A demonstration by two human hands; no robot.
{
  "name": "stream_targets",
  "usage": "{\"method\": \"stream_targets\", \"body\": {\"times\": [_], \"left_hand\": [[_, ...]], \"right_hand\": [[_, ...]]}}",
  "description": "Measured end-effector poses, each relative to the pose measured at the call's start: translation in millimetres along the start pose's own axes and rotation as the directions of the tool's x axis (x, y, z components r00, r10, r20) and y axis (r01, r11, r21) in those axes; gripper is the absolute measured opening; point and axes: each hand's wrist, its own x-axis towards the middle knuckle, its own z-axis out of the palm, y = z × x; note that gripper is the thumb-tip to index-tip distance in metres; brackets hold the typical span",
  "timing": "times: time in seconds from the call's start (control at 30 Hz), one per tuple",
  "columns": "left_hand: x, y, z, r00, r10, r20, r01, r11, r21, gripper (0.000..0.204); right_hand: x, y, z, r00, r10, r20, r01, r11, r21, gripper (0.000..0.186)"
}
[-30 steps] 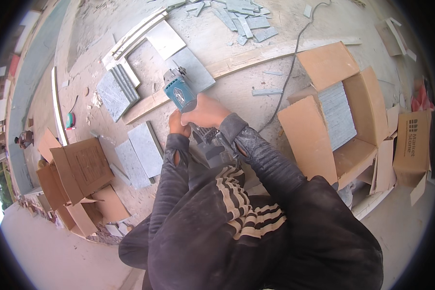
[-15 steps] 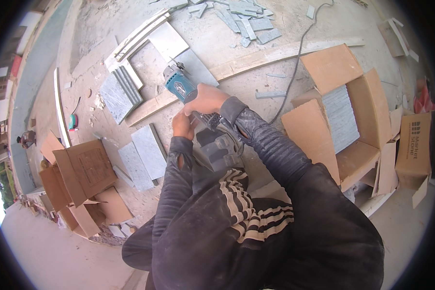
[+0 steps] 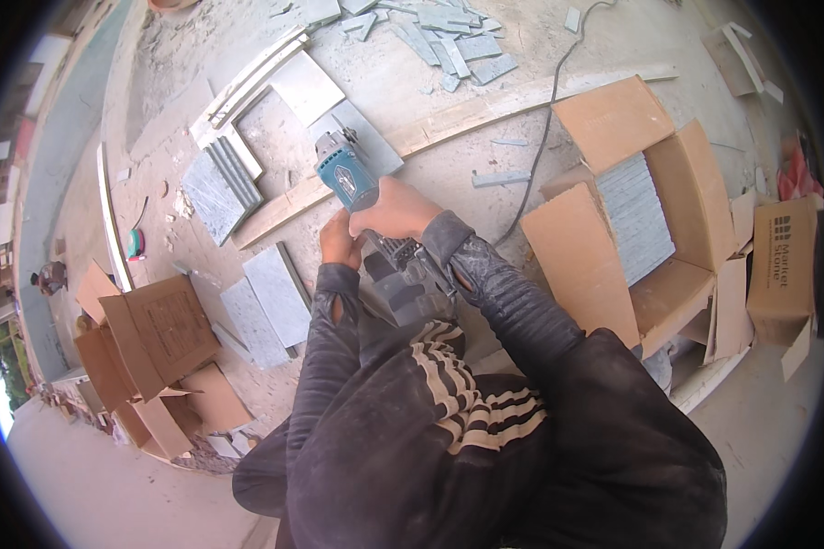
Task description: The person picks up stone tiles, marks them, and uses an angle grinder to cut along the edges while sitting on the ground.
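Observation:
My right hand (image 3: pixel 395 209) is closed around the body of a teal angle grinder (image 3: pixel 345 176) with a grey metal head. My left hand (image 3: pixel 341 240) is wrapped about its darker rear part, just beside the right one. The tool's head reaches over the near corner of a grey stone tile (image 3: pixel 362 128), which lies by a long wooden board (image 3: pixel 298 203). Whether a disc touches the tile cannot be made out. Left of the tool, several grey tiles (image 3: pixel 212 197) lean against the board.
Two more flat tiles (image 3: pixel 275 302) lie left of my forearm. An open carton (image 3: pixel 613 302) of stone tiles stands at right, near a dark cable (image 3: pixel 547 128). Opened cartons (image 3: pixel 160 334) sit at left. Broken stone pieces (image 3: pixel 462 46) are heaped at the far side.
The grinder's head has turned slightly in my hands and its front looks different against the tile. The whole view has shifted a little. Both hands keep their hold.

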Motion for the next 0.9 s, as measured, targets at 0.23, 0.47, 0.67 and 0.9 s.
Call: {"method": "stream_targets", "body": {"times": [0.23,0.47,0.67,0.9], "left_hand": [[-3.2,6.2,9.4,0.992,-0.086,-0.095,0.086,0.996,-0.011,0.030],[-7.2,7.5,12.0,0.990,-0.071,-0.123,0.070,0.997,-0.015,0.033],[3.5,3.1,3.2,0.996,-0.061,-0.066,0.060,0.998,-0.015,0.033],[1.8,5.5,7.3,0.996,-0.077,-0.040,0.077,0.997,-0.010,0.032]], "right_hand": [[57.0,-17.8,-6.9,0.998,0.012,0.059,-0.006,0.995,-0.101,0.060],[41.5,-4.2,-11.2,0.999,-0.016,0.049,0.023,0.989,-0.146,0.062],[-10.7,20.6,-8.3,0.999,-0.035,-0.025,0.033,0.998,-0.047,0.076],[-7.6,18.4,-7.8,1.000,-0.020,0.001,0.020,0.999,0.043,0.079]]}}
